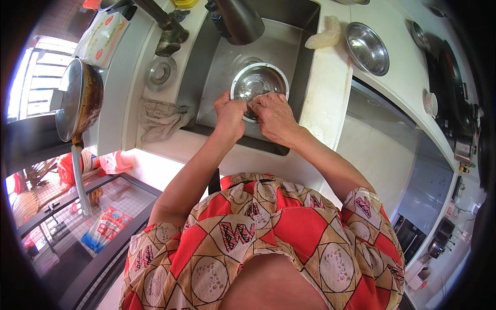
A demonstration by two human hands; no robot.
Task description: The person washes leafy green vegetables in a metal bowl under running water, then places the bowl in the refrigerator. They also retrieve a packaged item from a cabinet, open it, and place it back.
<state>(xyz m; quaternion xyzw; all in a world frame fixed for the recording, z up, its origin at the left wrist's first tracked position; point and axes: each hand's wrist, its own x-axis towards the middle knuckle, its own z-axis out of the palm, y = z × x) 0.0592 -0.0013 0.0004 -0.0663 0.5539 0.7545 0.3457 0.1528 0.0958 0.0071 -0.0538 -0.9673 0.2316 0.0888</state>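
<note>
A steel bowl (261,77) is held low over the middle of the grey sink (222,67), below a dark tap body (237,20). My left hand (231,113) grips the bowl at its lower left rim. My right hand (271,116) has its fingers curled at the bowl's lower right, reaching over the rim into it; what they press or hold there is too hidden to name.
Right of the sink lie a pale loofah (323,36) and another steel bowl (367,47), with black cookware (452,88) beyond. On the left are a grey rag (160,119), a metal drain part (160,73), a tissue pack (101,39) and a stained pan (77,98).
</note>
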